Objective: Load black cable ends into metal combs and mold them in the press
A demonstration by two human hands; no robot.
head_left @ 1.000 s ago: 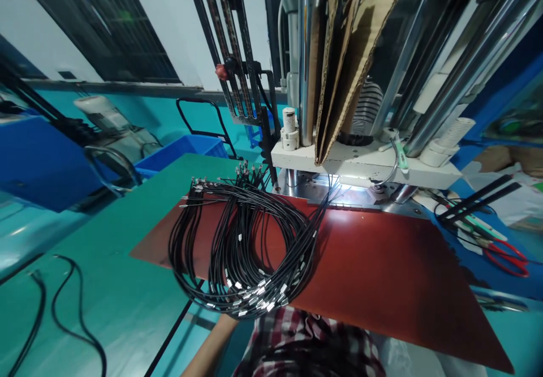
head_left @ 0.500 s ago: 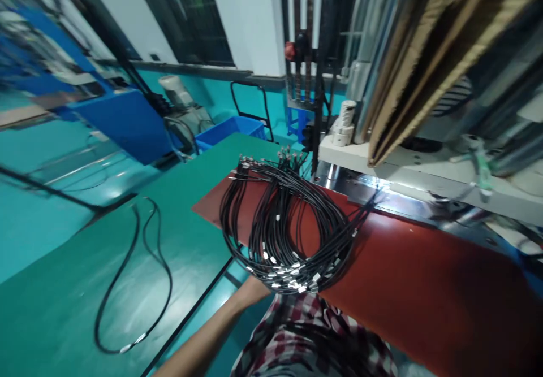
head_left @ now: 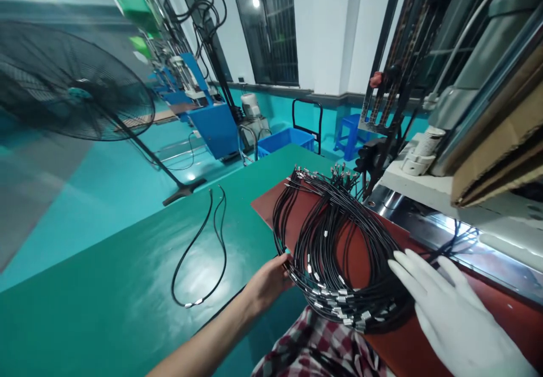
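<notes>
A large bundle of looped black cables (head_left: pixel 335 247) with silvery metal sleeves lies on a red-brown mat (head_left: pixel 263 199). My bare left hand (head_left: pixel 271 281) is at the bundle's near left edge, thumb on top and fingers partly hidden beneath the loops. On the other side, my right hand (head_left: pixel 453 309) wears a white glove. Its fingers are stretched out, and the tips reach the right edge of the bundle. A separate single black cable (head_left: pixel 223 241) with metal sleeves lies in a loop on the green table (head_left: pixel 139 286) to the left.
Along the right stands a machine with a metal bed (head_left: pixel 399 210) and cardboard (head_left: pixel 500 139) leaning on it. A blue crate (head_left: pixel 292 137) and a blue stool (head_left: pixel 350 137) are beyond the table. A large floor fan (head_left: pixel 80 91) stands at the left.
The view has swung left, bringing the fan into sight. My gloved right hand has come in at the bundle's right side. My left hand now shows at its left edge.
</notes>
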